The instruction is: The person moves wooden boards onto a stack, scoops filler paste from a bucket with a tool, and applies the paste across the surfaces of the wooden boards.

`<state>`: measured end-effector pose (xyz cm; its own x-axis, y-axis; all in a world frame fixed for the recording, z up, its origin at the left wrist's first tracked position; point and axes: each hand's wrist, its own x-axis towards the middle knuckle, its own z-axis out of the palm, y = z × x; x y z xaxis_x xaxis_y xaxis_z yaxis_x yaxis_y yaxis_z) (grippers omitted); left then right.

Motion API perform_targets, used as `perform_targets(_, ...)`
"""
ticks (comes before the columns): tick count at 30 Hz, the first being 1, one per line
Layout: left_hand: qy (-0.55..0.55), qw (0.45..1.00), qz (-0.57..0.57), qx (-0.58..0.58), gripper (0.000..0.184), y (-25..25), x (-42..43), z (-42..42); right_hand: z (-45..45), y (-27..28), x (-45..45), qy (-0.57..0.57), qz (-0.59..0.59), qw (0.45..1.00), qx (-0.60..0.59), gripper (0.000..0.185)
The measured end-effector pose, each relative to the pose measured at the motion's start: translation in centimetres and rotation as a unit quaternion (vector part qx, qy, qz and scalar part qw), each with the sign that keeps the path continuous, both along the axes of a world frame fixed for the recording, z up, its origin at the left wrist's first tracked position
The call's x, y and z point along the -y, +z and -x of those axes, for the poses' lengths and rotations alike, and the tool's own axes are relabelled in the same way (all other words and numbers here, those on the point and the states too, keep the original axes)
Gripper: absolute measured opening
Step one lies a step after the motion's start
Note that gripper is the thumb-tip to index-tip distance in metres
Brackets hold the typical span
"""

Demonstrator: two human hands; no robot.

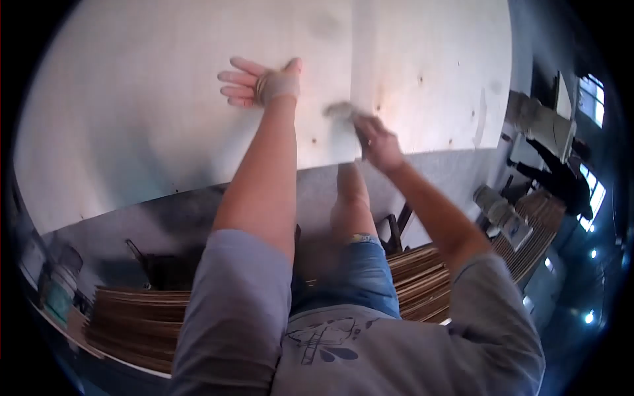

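A large pale sheet of plywood (409, 53) lies before me, with a straight seam line and several small dark spots. Over its surface my left hand (264, 84) is spread, fingers apart and pointing left, wearing a pale covering on the palm and wrist; nothing is in it. My right hand (382, 144), near the sheet's front edge, is closed around a small hand tool (341, 109). Motion blurs the tool, which shows a pale end and a darker part by the fingers, so its exact kind is unclear.
Stacks of thin brown sheets (139, 320) lie behind me on the left and right. A person in dark clothes (561, 181) is at the far right, near bright windows (592, 99). Pale rolled or bucket-like objects (498, 208) stand at the right.
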<state>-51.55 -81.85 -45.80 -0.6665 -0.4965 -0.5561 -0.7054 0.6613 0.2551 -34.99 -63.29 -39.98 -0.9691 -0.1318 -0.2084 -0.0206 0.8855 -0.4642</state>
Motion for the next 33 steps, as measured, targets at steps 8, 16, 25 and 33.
perform_targets(8,-0.209,0.918,-0.295,-0.162,0.068,4.5,15.5,-8.9,-11.3,0.5,6.4,-0.179,-0.007,0.983,0.030,0.033)
perform_targets(16,0.120,0.960,-0.251,-0.030,0.057,10.3,36.1,-32.3,-7.3,1.1,13.2,-0.254,0.011,0.966,0.048,0.028)
perform_targets(25,0.037,0.972,-0.229,0.045,0.052,13.1,40.0,-40.0,-12.3,-2.7,-6.5,-0.635,0.399,0.661,-0.034,0.048)
perform_targets(33,0.021,0.965,-0.252,0.068,0.041,11.9,42.5,-37.9,-8.2,-0.7,-1.6,-0.448,-0.158,0.879,0.045,0.029)
